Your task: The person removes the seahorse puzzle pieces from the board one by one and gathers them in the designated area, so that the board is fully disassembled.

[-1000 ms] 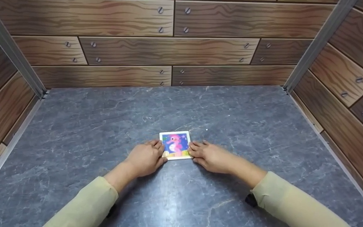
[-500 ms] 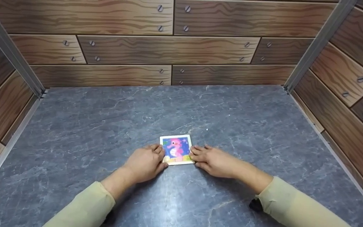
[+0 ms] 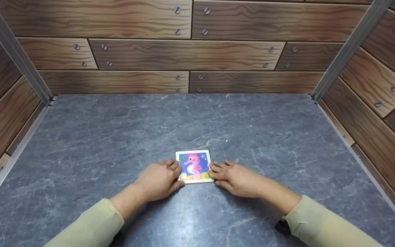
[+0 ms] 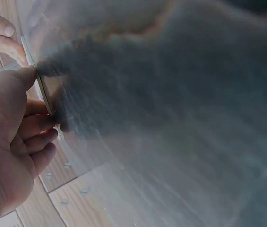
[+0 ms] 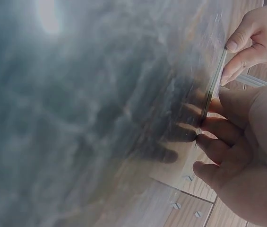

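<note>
A small square board with a white border and a pink seahorse picture lies flat on the dark marbled table, near the middle of the head view. My left hand holds its left side, fingertips at the edge and thumb by the near left corner. Opposite it, my right hand holds the right side the same way. From the left wrist, the board appears edge-on as a thin strip between thumb and curled fingers. The right wrist view also shows the thin edge of the board with fingertips along it.
The marbled tabletop spreads around the hands. Wood-plank-patterned panels stand at the back and both sides, with grey metal posts in the corners. A tiny white speck lies beyond the right hand.
Both hands and the seahorse board have shifted together toward the person, sliding closer over the table. The hold on both sides looks the same throughout.
</note>
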Demonstrator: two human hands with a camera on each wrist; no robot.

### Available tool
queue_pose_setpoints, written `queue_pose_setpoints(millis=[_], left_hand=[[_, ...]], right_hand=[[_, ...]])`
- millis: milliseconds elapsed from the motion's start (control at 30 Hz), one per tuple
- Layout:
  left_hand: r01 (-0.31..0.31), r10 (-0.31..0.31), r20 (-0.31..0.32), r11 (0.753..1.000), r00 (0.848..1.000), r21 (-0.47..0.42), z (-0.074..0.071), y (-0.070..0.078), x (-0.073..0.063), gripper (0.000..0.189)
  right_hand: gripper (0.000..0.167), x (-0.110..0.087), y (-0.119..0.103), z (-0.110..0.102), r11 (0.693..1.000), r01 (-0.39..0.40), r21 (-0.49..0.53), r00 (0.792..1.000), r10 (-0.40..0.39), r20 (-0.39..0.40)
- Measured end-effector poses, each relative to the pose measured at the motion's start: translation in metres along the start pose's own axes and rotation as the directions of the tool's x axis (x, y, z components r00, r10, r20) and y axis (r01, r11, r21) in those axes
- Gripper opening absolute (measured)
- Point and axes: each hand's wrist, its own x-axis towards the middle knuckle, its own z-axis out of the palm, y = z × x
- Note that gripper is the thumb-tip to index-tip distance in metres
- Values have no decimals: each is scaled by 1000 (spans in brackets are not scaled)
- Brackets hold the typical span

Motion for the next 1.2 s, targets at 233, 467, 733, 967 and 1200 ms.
queue_pose_setpoints(millis=[233, 467, 733, 967, 1200], left_hand=[[-63, 62, -78, 998, 995, -3, 1, -6, -1, 38], [-101, 100, -117, 995, 988, -4, 0, -13, -2, 36], [-117, 116, -45, 993, 992, -32, -1, -19, -7, 45], [-101, 101, 6, 994, 995, -39, -3, -23, -6, 52], [-55, 57, 40, 997, 998, -56, -2, -23, -5, 57]], right_hand=[[44, 1, -1, -2, 1000, -8, -8, 1000, 8, 17], [45, 3, -1, -2, 1000, -19, -4, 999, 19, 34], [45, 0, 0, -1, 1000, -30, 1, 999, 30, 29], [45, -2, 2, -3, 1000, -17, 3, 1000, 17, 16], [45, -2, 2, -3, 1000, -20, 12, 1000, 20, 13]])
